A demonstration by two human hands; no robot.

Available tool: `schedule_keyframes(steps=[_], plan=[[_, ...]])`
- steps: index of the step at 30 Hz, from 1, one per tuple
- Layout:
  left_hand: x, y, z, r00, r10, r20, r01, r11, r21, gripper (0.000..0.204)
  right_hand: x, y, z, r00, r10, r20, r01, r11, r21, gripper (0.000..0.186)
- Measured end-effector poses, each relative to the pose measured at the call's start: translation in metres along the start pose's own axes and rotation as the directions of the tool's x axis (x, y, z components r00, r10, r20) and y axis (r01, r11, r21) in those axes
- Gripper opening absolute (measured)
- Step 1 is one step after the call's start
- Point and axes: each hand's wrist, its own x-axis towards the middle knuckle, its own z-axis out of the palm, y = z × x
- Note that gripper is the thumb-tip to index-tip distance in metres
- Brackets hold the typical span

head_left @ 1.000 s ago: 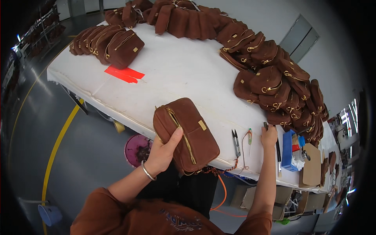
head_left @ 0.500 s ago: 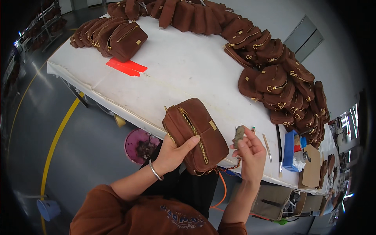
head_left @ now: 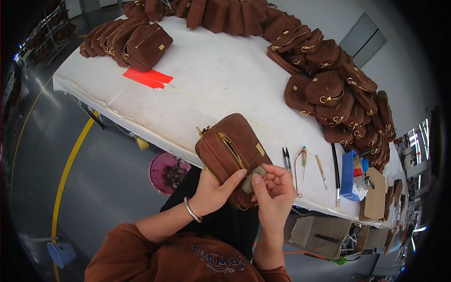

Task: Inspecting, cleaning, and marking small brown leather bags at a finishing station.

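Observation:
A brown zippered bag (head_left: pixel 224 141) with a small gold plate is held over the near edge of the table. My left hand (head_left: pixel 213 188) grips its lower left side, the thumb lying on the front next to the brass zipper. In my right hand (head_left: pixel 273 190) a small grey-green lump (head_left: pixel 254 178), soft-looking, is pinched between thumb and fingers. The lump touches the bag's front near the zipper's lower end, covering that part. What the lump is made of I cannot make out.
On the white table (head_left: pixel 202 70), scissors (head_left: pixel 287 159), an awl (head_left: pixel 304 157) and brushes (head_left: pixel 337 174) lie to the right, by a blue box (head_left: pixel 347 176). Brown bags (head_left: pixel 324 89) pile along the far and right sides. A pink bin (head_left: pixel 162 173) stands below the edge.
My right hand has moved left and down, bringing the grey-green lump from beside the bag onto its front. My left hand keeps its hold, and scissors and awl now show fully.

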Motion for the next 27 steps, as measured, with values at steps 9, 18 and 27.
schedule_keyframes(steps=[9,18,27], plan=[[-0.002,-0.001,0.004,1.000,0.025,0.009,-0.025,0.999,0.040,0.018,0.003,0.011,0.003,0.979,-0.141,-0.146,0.124,0.985,-0.118,0.021],[-0.001,-0.001,0.001,0.999,0.022,-0.029,-0.020,0.998,0.064,0.018,0.004,-0.001,-0.004,0.972,-0.132,-0.193,0.126,0.991,-0.042,0.019],[-0.004,-0.009,0.004,0.999,0.042,-0.027,-0.041,0.999,0.024,0.017,0.003,0.016,0.008,0.962,-0.217,-0.166,0.208,0.976,-0.070,0.022]])
